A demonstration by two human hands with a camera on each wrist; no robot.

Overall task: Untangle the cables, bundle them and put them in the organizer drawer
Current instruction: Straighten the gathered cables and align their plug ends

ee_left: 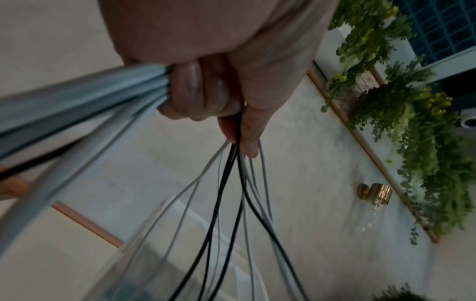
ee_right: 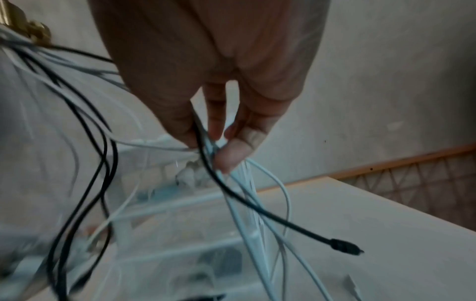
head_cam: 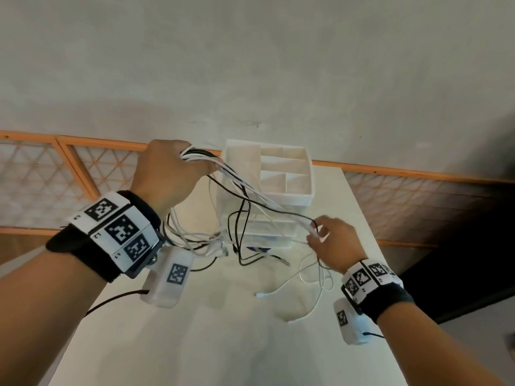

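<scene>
Several white and black cables stretch between my two hands above a white table. My left hand is raised high at the left and grips a thick bunch of them in its fist. Lower at the right, my right hand pinches the same cables between thumb and fingers. Loose ends trail onto the table, and a black plug dangles below the right hand. The white organizer with clear drawers stands behind the cables.
The organizer's top tray has several open compartments. An orange-framed lattice rail runs behind the table against a pale wall. Green plants and a brass fitting hang on the wall to the side. The table's near half is bare.
</scene>
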